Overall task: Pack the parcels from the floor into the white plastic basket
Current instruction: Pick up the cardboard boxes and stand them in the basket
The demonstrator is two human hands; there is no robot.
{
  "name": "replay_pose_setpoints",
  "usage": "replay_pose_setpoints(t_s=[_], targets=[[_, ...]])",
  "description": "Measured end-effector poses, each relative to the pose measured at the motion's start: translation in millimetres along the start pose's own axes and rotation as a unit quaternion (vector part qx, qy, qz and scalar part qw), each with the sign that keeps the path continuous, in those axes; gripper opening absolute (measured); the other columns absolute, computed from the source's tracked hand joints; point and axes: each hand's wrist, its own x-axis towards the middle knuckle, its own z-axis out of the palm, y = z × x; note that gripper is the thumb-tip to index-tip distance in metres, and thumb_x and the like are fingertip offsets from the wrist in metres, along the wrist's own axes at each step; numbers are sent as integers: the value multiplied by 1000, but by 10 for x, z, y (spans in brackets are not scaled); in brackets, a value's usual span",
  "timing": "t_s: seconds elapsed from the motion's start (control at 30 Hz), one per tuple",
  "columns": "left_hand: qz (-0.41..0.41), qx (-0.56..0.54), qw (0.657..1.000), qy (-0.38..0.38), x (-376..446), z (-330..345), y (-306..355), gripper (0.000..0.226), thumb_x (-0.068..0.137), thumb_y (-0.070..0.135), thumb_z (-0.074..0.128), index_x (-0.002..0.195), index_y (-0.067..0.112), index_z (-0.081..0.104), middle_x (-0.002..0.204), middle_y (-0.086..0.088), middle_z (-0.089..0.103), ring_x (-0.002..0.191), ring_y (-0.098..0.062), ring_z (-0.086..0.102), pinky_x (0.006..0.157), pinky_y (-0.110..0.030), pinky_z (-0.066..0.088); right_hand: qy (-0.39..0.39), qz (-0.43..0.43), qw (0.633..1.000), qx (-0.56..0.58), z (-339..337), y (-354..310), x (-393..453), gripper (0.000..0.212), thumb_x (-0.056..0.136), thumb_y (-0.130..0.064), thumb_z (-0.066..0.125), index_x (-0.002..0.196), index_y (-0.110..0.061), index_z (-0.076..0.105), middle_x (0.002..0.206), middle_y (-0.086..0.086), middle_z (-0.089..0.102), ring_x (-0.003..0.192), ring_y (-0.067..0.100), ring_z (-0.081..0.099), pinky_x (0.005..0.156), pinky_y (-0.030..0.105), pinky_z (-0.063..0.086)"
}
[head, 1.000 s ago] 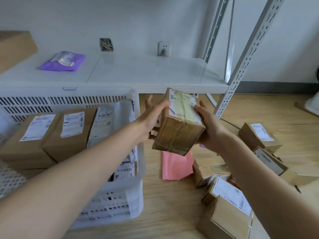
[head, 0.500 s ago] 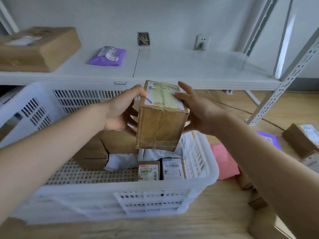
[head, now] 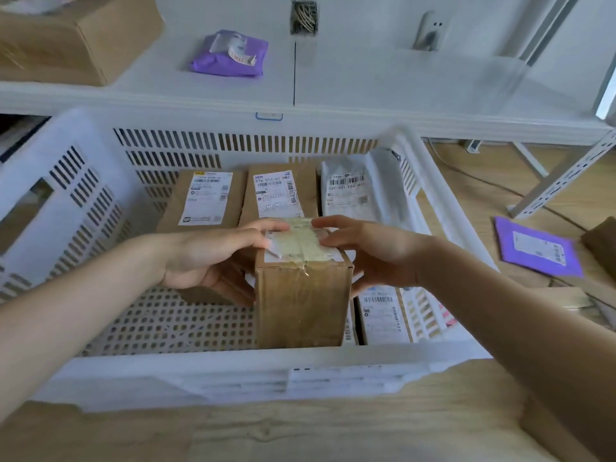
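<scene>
A brown cardboard parcel (head: 301, 305) with a yellowed label stands upright inside the white plastic basket (head: 233, 365), near its front wall. My left hand (head: 216, 258) grips its left side and my right hand (head: 373, 255) grips its right side, fingertips of both on the top label. Behind it in the basket lie two brown boxes (head: 206, 201) (head: 278, 193) with white labels and a white poly mailer (head: 353, 191). A small labelled parcel (head: 380, 315) lies to its right. The basket floor to the left shows bare mesh.
A white shelf (head: 366, 95) runs behind the basket, holding a purple packet (head: 230, 58) and a large cardboard box (head: 73, 38). On the wooden floor to the right lie a purple mailer (head: 536, 251) and a brown parcel (head: 603, 241). A metal rack leg (head: 563, 181) stands at right.
Both hands have carried the brown parcel from above the floor pile leftwards over the basket and lowered it inside, near the front wall. The view has swung left and down.
</scene>
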Motion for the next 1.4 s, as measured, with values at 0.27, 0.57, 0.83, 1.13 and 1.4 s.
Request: replay_pose_setpoints(t_s=[0.27,0.57,0.83,1.13,1.4], targets=[[-36,57,997,-26,346,-94,-351,30,94,22,44,111,46,46,81,-3,70,68,-16,67,60,-27,55,-2,69,997,-40,36,208,333,53,86,-6,58,130,-31,42,106,12,56,72,26,63,62,34,58],[-117,135,980,-91,646,-275,-617,40,88,9,60,111,36,43,101,0,65,86,-12,68,76,-28,56,-15,112,985,-132,212,473,731,70,83,12,54,137,-26,29,114,5,52,107,26,59,91,37,53],[-220,311,909,-170,967,-186,-765,83,86,0,56,134,51,11,140,-4,28,83,-8,60,57,-17,51,-62,207,944,-250,165,586,893,73,88,9,48,147,-22,19,149,15,33,128,30,45,101,34,45],[-203,516,809,-196,1058,-127,-602,75,90,4,46,143,43,10,118,4,42,72,-13,53,55,-15,46,-80,200,891,-400,115,483,771,49,91,0,47,138,-14,40,143,7,41,126,22,46,98,32,46],[-70,503,861,-34,719,-53,193,13,85,22,55,93,16,64,71,4,74,64,-8,67,73,-30,55,40,73,891,-446,-146,-4,174,9,91,-13,51,87,-12,59,64,3,54,49,10,49,46,15,42]])
